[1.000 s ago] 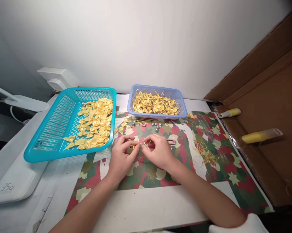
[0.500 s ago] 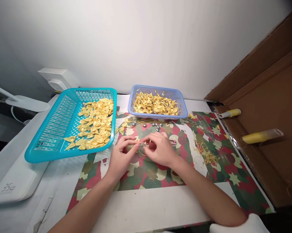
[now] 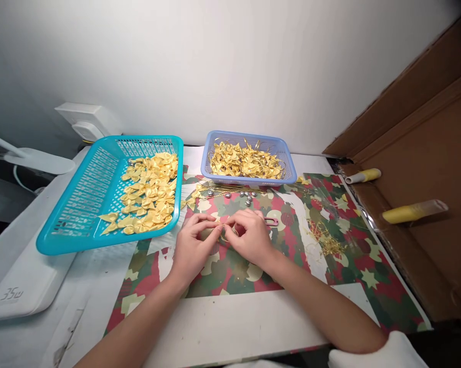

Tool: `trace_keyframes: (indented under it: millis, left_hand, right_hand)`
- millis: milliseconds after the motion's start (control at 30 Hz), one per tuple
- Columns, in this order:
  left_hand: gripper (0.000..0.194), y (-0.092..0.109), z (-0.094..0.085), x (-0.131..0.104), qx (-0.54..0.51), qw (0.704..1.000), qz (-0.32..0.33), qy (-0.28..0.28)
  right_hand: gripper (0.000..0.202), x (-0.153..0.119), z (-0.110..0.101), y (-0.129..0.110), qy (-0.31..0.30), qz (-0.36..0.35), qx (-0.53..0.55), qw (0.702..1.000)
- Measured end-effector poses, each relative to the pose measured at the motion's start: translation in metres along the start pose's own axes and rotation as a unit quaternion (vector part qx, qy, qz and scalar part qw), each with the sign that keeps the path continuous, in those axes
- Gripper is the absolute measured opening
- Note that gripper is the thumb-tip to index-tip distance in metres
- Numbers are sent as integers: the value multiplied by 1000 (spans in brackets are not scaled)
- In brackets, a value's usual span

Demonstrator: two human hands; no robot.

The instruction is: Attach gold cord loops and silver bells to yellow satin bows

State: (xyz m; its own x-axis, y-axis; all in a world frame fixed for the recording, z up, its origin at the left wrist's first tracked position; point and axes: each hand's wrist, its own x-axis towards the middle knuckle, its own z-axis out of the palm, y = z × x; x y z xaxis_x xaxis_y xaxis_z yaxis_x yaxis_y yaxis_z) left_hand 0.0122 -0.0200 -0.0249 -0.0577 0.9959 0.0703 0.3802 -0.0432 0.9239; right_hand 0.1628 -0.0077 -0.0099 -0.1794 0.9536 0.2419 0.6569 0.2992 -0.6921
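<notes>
My left hand and my right hand meet over the patterned sheet, fingertips almost touching. Both pinch a thin gold cord, which curves in a small loop below the fingers. Whatever else lies between the fingertips is too small to make out. A pink loop-shaped handle sticks out beyond my right hand; I cannot tell whether the hand holds it or it lies on the sheet. Several silver bells and straight gold cords lie just past my hands, with loose yellow bows to their left.
A teal basket of yellow bows stands at left, tilted on a white device. The blue basket at the back holds bows with gold cords. Gold cord scraps lie right. Yellow tubes jut from the cardboard.
The fingertips have shifted slightly around the gold cord, and its loop shows a little differently below them. Both hands stay together in the same place; the view has tilted slightly.
</notes>
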Motion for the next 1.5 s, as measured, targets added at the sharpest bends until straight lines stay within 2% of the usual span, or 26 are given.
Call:
trace_keyframes:
  millis: [367, 767, 967, 1167, 1500]
  left_hand:
    - [16, 1, -1, 2, 71, 996, 44, -13]
    - [9, 4, -5, 4, 104, 993, 49, 1]
    - [13, 3, -7, 4, 101, 993, 58, -26]
    - [14, 5, -9, 6, 141, 986, 88, -34]
    - [12, 2, -7, 9, 134, 990, 43, -24]
  right_hand:
    - [14, -3, 6, 3, -3, -13, -12, 1000]
    - [14, -1, 5, 5, -24, 8, -32, 999]
    - [17, 1, 1, 5, -46, 23, -45, 998]
    - [16, 2, -2, 4, -71, 27, -56, 996]
    - [19, 1, 0, 6, -76, 7, -76, 994]
